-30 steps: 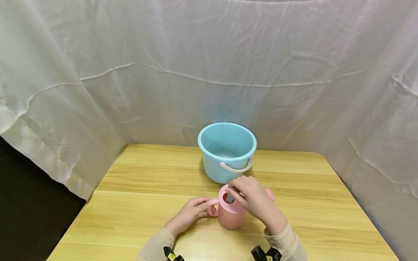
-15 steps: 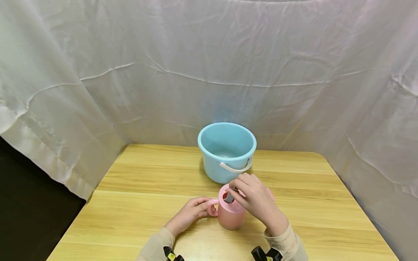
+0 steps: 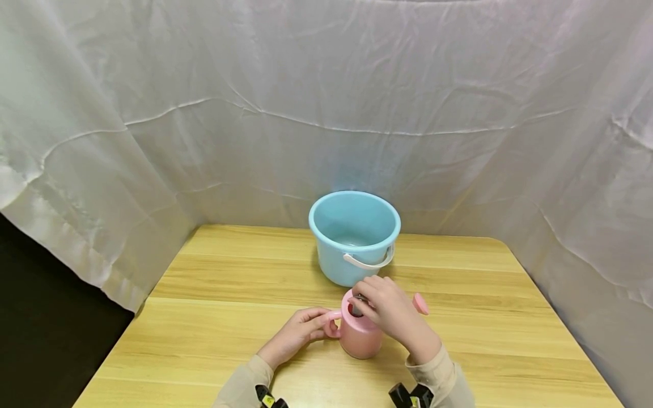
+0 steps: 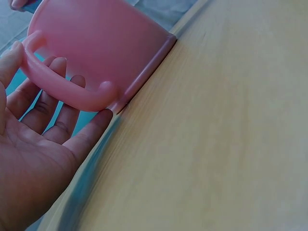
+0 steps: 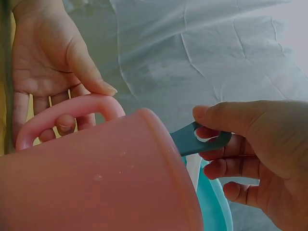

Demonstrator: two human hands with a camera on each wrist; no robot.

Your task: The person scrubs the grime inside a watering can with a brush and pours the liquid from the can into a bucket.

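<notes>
Pinching right hand (image 3: 390, 310): is leaning over the watering can (image 3: 360, 343) from the right; thumb and index finger are gripping the ring-shaped end of a grey tool (image 5: 185, 143), while the other fingers are hanging loosely curled and a little apart.
Grey tool: is sticking out of the hole in the can's top, its ring end showing above; its lower end is hiding inside, so I cannot tell how far down it is reaching.
Watering can: is standing upright toward the near side of the desk (image 3: 490, 340), its handle (image 4: 62, 90) facing left and its spout head (image 3: 420, 304) facing right.
Left hand (image 3: 302, 331): is holding the handle from the left; the thumb is resting on top, and the other fingers are spreading apart and curling behind the loop.
Bucket (image 3: 331, 263): is standing just beyond the can on the far side, its white handle (image 3: 365, 266) drooping across the near right.
Pale cloth (image 3: 326, 85): is hanging along the far edge and both sides.
Shift in the last half second: the right hand is moving slightly left and nearer, taking the tool with it, and the spout head is showing more fully; left hand and bucket are keeping their places.
Meaning for the work: the tool is probably being moved about within the hole rather than being lifted away, with the left hand apparently steadying the can.
</notes>
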